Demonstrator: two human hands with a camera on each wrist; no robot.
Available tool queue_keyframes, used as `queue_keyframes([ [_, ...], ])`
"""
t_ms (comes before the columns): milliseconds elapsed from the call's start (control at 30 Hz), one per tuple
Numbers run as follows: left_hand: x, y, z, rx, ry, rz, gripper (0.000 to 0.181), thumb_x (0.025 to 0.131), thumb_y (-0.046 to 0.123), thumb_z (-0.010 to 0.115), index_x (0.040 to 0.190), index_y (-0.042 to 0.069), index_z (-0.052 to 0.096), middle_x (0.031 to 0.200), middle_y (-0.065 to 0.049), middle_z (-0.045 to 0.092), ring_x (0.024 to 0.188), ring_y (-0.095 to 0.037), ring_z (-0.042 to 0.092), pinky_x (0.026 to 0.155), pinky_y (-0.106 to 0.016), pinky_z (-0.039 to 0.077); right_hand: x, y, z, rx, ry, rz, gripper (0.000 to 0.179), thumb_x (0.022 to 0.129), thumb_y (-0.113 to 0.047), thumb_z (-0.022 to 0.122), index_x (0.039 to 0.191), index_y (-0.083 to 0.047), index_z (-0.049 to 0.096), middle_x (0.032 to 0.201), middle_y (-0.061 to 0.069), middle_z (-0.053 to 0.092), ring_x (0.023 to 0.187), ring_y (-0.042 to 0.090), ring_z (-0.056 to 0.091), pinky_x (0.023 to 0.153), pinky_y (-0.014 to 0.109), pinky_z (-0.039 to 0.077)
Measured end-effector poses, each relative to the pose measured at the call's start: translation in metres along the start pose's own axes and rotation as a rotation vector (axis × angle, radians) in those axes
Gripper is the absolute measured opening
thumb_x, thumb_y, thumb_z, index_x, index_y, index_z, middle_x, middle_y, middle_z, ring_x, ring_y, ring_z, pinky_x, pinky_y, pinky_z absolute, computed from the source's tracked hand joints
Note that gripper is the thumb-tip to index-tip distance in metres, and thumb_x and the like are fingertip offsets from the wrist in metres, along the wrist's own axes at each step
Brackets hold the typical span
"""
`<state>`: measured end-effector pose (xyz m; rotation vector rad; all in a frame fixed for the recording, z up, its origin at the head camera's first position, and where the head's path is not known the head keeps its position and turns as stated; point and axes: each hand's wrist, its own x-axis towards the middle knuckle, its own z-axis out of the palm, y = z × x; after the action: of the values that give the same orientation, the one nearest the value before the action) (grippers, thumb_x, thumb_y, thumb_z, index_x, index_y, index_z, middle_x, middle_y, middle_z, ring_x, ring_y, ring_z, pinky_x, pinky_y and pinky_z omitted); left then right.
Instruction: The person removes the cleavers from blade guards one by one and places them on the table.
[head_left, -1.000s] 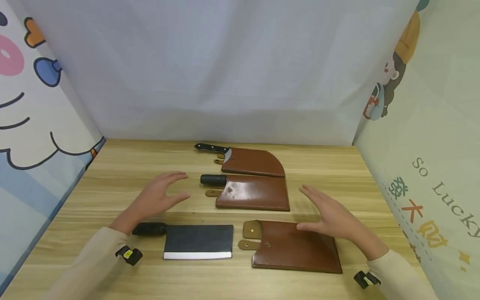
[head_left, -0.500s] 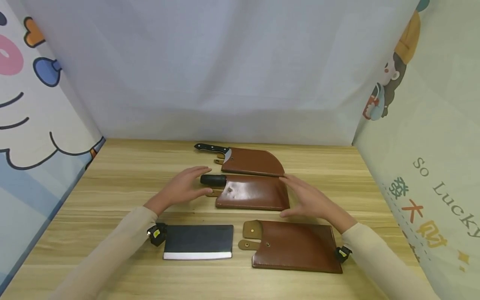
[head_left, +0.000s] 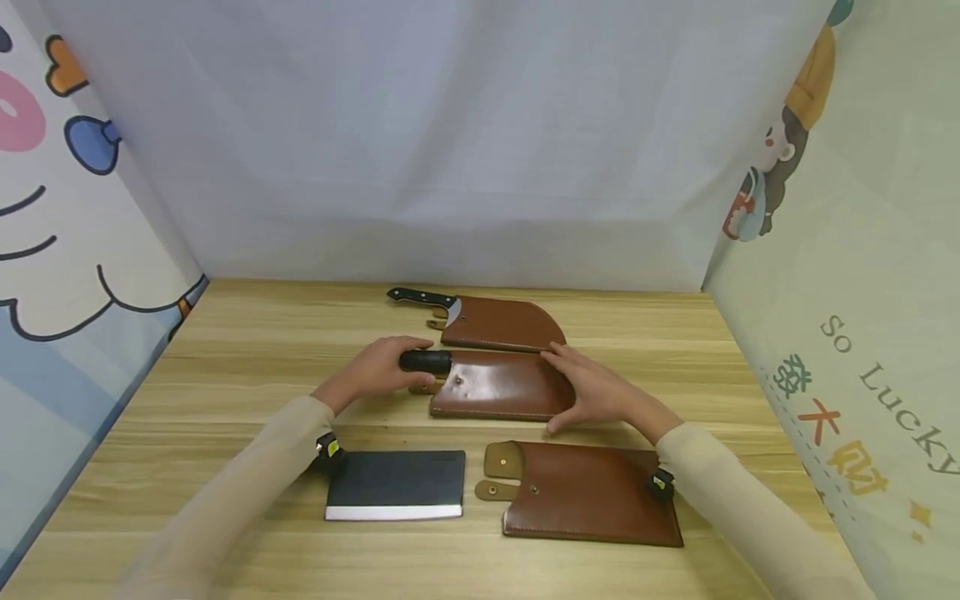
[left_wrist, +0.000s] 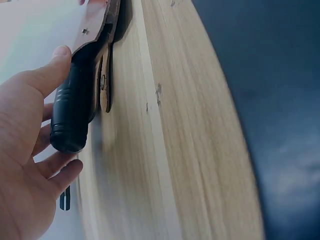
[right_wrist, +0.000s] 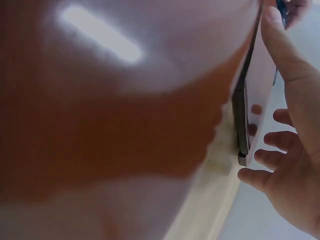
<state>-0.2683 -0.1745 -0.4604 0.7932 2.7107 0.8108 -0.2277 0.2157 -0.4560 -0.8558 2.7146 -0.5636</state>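
Note:
A cleaver with a black handle (head_left: 426, 361) lies in a brown leather sheath (head_left: 498, 383) mid-table. My left hand (head_left: 375, 368) is around the handle, its index finger above and thumb below. In the left wrist view the thumb of my left hand (left_wrist: 22, 125) lies along the handle (left_wrist: 70, 112), fingers loosely bent behind it; the handle's end shows between them. My right hand (head_left: 600, 392) spans the sheath's right end, fingertips at the far edge and thumb at the near edge. In the right wrist view my right hand (right_wrist: 295, 150) has its fingers spread beside the sheath's edge.
Behind lies another sheathed cleaver (head_left: 498, 323) with a riveted black handle. Nearer are an unsheathed dark-bladed cleaver (head_left: 397, 483), below my left wrist, and a brown sheath (head_left: 592, 496) with snap straps, below my right wrist. A white curtain (head_left: 450, 150) closes off the table's back.
Both hands have moved inward, the left to the right onto the black handle, the right to the left over the sheath's end. The cleavers and sheaths have stayed in place.

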Motion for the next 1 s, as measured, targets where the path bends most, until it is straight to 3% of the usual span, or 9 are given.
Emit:
queue_keyframes([
  [400, 0.006, 0.006, 0.003, -0.051, 0.0, -0.005, 0.065, 0.094, 0.039, 0.076, 0.144, 0.004, 0.057, 0.137, -0.018, 0.062, 0.112, -0.03, 0.063, 0.094, -0.049, 0.05, 0.007, 0.009, 0.006, -0.031, -0.027, 0.005, 0.126, 0.069, -0.067, 0.086, 0.162, -0.006, 0.026, 0.168, 0.018, 0.021, 0.155, 0.041, 0.016, 0.118, 0.061, 0.027],
  [700, 0.011, 0.006, 0.009, 0.016, 0.022, -0.004, 0.058, 0.091, 0.028, 0.08, 0.138, 0.001, 0.061, 0.131, -0.019, 0.064, 0.115, -0.033, 0.062, 0.097, -0.051, 0.048, 0.006, 0.008, 0.007, -0.022, -0.019, -0.001, 0.123, 0.07, -0.062, 0.088, 0.162, -0.006, 0.028, 0.168, 0.017, 0.024, 0.155, 0.039, 0.018, 0.118, 0.059, 0.028],
  [1000, 0.009, 0.012, 0.009, 0.053, 0.064, 0.018, 0.049, 0.091, 0.02, 0.079, 0.132, -0.002, 0.064, 0.124, -0.021, 0.066, 0.113, -0.035, 0.063, 0.099, -0.052, 0.047, 0.005, 0.009, 0.008, -0.067, 0.019, -0.019, 0.121, 0.068, -0.065, 0.088, 0.159, -0.006, 0.034, 0.163, 0.02, 0.033, 0.151, 0.039, 0.03, 0.116, 0.057, 0.033],
])
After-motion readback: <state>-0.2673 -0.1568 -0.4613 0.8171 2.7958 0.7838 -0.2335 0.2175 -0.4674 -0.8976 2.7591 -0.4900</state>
